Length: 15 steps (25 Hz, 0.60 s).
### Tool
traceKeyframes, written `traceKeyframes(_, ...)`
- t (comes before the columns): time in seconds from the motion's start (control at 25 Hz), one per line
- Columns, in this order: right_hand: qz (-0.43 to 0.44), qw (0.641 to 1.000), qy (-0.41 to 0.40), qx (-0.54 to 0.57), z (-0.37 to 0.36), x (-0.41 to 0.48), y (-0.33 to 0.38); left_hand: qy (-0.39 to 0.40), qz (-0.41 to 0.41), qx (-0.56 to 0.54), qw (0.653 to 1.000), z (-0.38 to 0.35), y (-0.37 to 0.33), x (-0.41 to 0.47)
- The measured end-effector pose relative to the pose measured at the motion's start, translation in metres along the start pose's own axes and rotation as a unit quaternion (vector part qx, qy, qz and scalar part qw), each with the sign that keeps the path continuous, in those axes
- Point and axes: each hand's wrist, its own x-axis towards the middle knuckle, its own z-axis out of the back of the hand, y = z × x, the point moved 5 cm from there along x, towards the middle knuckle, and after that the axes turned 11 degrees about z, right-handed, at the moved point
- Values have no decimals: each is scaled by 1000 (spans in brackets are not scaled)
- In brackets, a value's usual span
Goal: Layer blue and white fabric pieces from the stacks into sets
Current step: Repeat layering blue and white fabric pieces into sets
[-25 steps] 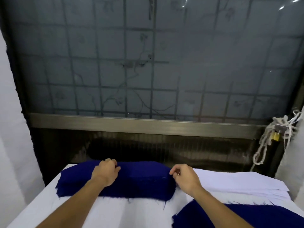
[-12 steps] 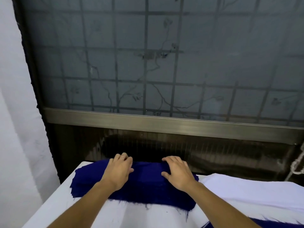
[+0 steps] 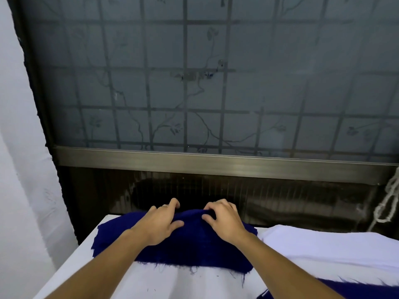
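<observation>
Working the far edge of the blue stack right now, around its middle. Hooking the left hand over that edge, fingers a little spread and bent at the tips, thumb laid flat on top. Bunching the top layer with the right hand just beside it, fingers curled, thumb pressed in toward them, pinching up a small ridge of cloth. Looks like peeling off one blue piece. Best to roll that pinch down to a single layer, then lift evenly with both hands, minding the frayed threads along the near edge, likely to snag. Cannot tell the number of layers in the pinch.

Right of the blue stack, up against it, the white stack. Nearer and further right, another blue piece, cut off by the frame. Under it all, a white-covered desk. Beyond the blue stack, a dark panel, a metal rail, then a frosted, gridded window. Far right, a knotted rope.
</observation>
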Motion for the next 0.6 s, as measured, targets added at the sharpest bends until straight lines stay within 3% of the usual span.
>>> traceKeyframes(0.08,-12,1000,-7,-3,9,-4,-2,20,25,33,999,2,6,-2)
traceKeyframes(0.32,-7,995,50,-91,39,-25,-19,-57,60,13,996,39,16,-25)
traceKeyframes(0.48,-63,997,7,-34,72,-46,-30,-62,89,23,994,57,30,-48)
traceKeyframes(0.6,-126,989,-36,64,93,-71,-37,-68,130,-57,988,64,42,-65)
